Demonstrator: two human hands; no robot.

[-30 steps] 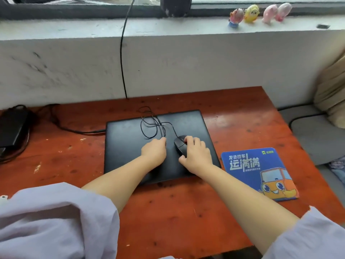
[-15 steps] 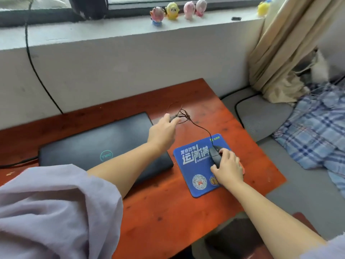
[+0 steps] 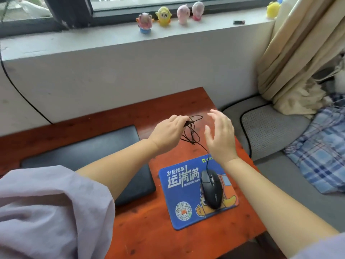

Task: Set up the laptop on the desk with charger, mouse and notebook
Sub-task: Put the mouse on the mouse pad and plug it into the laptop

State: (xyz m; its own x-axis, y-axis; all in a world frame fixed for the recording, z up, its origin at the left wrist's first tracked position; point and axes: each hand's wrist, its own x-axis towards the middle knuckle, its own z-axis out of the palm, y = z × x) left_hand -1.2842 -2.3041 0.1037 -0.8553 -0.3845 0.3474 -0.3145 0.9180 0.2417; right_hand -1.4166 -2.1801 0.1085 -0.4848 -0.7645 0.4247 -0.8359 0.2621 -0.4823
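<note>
Now the black mouse (image 3: 212,188) lies on the blue mouse pad (image 3: 197,193), which sits on the red-brown table (image 3: 149,230) just right of the closed black laptop (image 3: 89,152). Its thin cable (image 3: 194,139) runs up off the pad's far edge to a loose bundle of loops held above the table. The left hand (image 3: 167,134) pinches that bundle, fingers (image 3: 182,119) closed on the cable near its dark plug end (the plug itself is too blurred to make out). The right hand (image 3: 220,136) hovers just beside the loops with its fingers spread wide and nothing in its grasp, not touching the cable as far as can be seen. Both forearms reach out from loose lilac sleeves (image 3: 48,212). Behind the table, four small toy figures (image 3: 164,16) stand on the windowsill (image 3: 112,40), and a cream curtain (image 3: 298,53) hangs at the right.
</note>
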